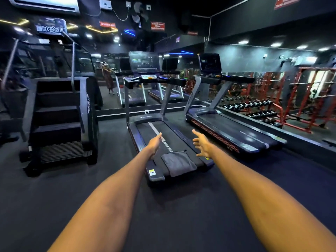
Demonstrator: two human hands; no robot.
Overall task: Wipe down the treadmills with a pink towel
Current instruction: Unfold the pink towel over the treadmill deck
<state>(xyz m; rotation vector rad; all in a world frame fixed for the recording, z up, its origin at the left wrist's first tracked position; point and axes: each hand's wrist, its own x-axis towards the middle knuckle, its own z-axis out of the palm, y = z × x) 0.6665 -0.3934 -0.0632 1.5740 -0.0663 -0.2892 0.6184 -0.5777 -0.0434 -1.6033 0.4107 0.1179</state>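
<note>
Left arm: bare forearm stretched straight forward from the lower left of the view, angled up toward the near treadmill.
Left hand (154, 144): held in the air over the belt, seen edge-on, fingers straight and together, pointing forward; it holds nothing and touches nothing.
Right arm: bare forearm stretched forward from the lower right, roughly mirroring the left arm, the two converging toward the treadmill's rear end.
Right hand (202, 144): held in the air above the right side rail of the near treadmill, fingers spread and loosely extended, index finger reaching furthest forward; it holds nothing.
Towel (179, 163): lies flat on the rear end of the near treadmill's belt, hanging slightly over the back edge; it looks grey rather than pink in this dim light. It sits between the two hands and a little nearer the person than both; neither hand touches it.
Near treadmill (156, 176): stands straight ahead, its rear end toward the person, console and screen at the far end; white lettering runs along the belt just beyond the towel.
Second treadmill (236, 132): stands to the right of the first, parallel to it, well apart from both hands.
Stair climber (58, 113): stands to the left of the near treadmill.
Mirror wall (109, 82): behind the machines, reflecting the treadmills and a standing person.
Dumbbell rack (251, 106): on the far right, with red frames beside it.
Floor (163, 215): dark matting under both arms.
</note>
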